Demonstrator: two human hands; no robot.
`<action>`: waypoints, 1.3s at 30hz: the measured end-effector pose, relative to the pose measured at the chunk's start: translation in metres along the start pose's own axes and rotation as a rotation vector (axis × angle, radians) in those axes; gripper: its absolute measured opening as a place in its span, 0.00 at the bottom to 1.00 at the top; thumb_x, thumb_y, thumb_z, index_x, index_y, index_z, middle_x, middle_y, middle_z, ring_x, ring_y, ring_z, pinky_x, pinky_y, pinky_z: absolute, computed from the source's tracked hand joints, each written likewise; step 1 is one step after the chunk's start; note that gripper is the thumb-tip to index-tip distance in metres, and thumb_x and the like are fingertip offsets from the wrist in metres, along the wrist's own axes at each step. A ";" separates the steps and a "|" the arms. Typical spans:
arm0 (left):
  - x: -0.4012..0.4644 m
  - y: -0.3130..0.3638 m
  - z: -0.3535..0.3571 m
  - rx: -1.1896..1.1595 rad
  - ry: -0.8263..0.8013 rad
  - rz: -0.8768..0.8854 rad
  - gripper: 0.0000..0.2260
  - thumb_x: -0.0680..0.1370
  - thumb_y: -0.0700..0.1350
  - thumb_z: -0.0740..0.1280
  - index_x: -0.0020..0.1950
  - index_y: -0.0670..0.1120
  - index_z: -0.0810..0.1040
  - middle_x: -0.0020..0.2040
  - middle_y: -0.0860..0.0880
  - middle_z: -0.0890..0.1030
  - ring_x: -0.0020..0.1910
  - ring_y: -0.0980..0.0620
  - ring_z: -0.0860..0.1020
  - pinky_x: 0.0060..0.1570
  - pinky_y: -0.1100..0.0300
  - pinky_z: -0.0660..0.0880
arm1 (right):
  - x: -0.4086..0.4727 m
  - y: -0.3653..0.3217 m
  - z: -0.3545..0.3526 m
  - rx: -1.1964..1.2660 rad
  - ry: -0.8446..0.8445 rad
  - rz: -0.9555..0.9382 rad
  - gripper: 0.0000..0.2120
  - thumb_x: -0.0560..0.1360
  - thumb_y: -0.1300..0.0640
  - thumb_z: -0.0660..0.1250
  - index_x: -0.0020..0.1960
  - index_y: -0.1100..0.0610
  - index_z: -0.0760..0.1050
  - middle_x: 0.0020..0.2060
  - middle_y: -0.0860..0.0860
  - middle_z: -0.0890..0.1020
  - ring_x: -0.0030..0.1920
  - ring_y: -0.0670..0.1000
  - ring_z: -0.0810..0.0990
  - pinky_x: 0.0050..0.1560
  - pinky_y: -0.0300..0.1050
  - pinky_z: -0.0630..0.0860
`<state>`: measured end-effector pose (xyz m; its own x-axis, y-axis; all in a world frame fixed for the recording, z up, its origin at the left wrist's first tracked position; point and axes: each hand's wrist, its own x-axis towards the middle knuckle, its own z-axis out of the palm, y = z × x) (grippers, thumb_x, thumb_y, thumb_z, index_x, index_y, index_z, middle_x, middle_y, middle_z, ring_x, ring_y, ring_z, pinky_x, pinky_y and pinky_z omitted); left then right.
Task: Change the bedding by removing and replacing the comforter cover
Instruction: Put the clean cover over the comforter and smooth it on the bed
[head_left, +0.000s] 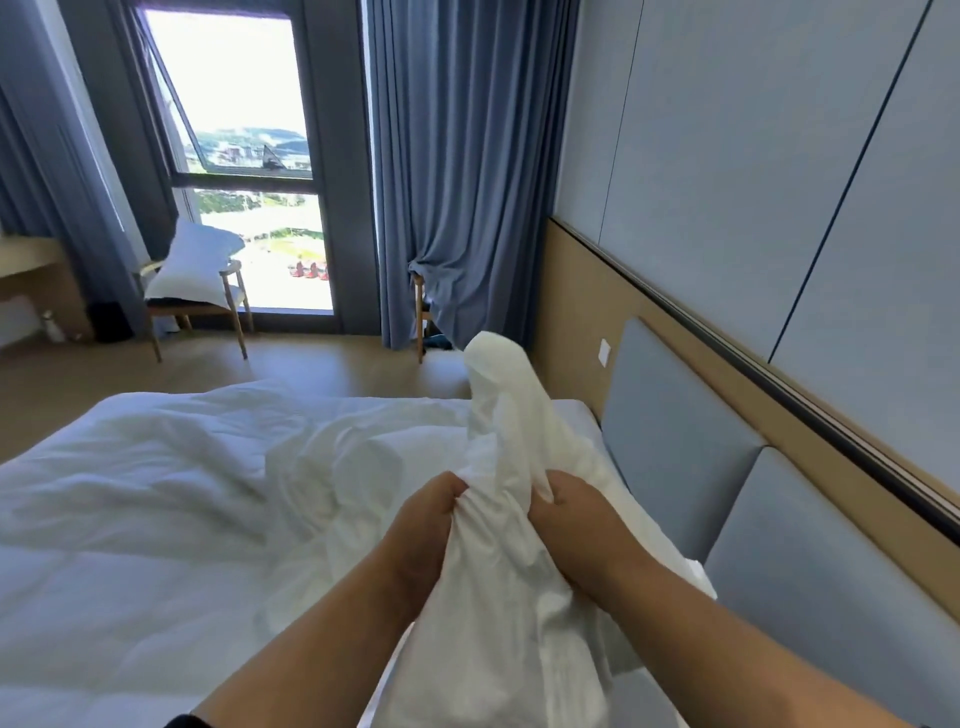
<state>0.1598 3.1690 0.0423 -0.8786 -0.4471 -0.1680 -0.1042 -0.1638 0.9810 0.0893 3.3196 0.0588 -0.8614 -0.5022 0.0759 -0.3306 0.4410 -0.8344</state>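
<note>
Both hands, left hand (423, 525) and right hand (574, 525), grip bunched, possibly cotton comforter cover (498, 415).

pretty muted room tbh. comforter cover (498, 571) is plain white, same as the comforter (156, 493) and the pillow (195, 267) on the light wood chair (231, 306). curtains (457, 171) dusty blue, headboard (670, 436) grey-blue padded, wall panels (753, 156) pale grey-blue with tan wood trim (566, 291).

Bunched white cover (498, 519) is hiding the fingertips of both hands at lower centre, while the bed (130, 519) is running off the left and bottom edges.
</note>
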 end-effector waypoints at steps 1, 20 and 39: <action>0.001 0.000 0.000 0.005 -0.021 -0.010 0.09 0.79 0.42 0.60 0.40 0.45 0.76 0.26 0.56 0.80 0.27 0.59 0.78 0.27 0.66 0.74 | 0.002 0.002 -0.001 0.077 -0.022 -0.005 0.15 0.80 0.47 0.61 0.37 0.50 0.77 0.35 0.42 0.83 0.37 0.44 0.79 0.39 0.37 0.75; 0.116 0.134 -0.028 1.312 0.241 1.178 0.23 0.81 0.65 0.48 0.34 0.52 0.61 0.28 0.56 0.65 0.25 0.52 0.65 0.28 0.59 0.59 | 0.024 -0.022 -0.061 0.263 0.071 -0.147 0.07 0.71 0.38 0.73 0.45 0.40 0.83 0.41 0.39 0.85 0.42 0.38 0.82 0.34 0.27 0.74; -0.011 -0.047 0.027 1.103 0.148 0.415 0.32 0.62 0.82 0.57 0.58 0.65 0.64 0.56 0.65 0.74 0.53 0.62 0.77 0.44 0.70 0.70 | 0.102 0.021 -0.062 0.085 0.360 -0.012 0.28 0.74 0.37 0.69 0.38 0.64 0.73 0.31 0.52 0.75 0.33 0.52 0.74 0.35 0.48 0.70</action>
<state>0.1618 3.2051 0.0003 -0.8850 -0.3964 0.2440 -0.2331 0.8312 0.5047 -0.0298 3.3241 0.0828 -0.9432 -0.2062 0.2606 -0.3213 0.3661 -0.8734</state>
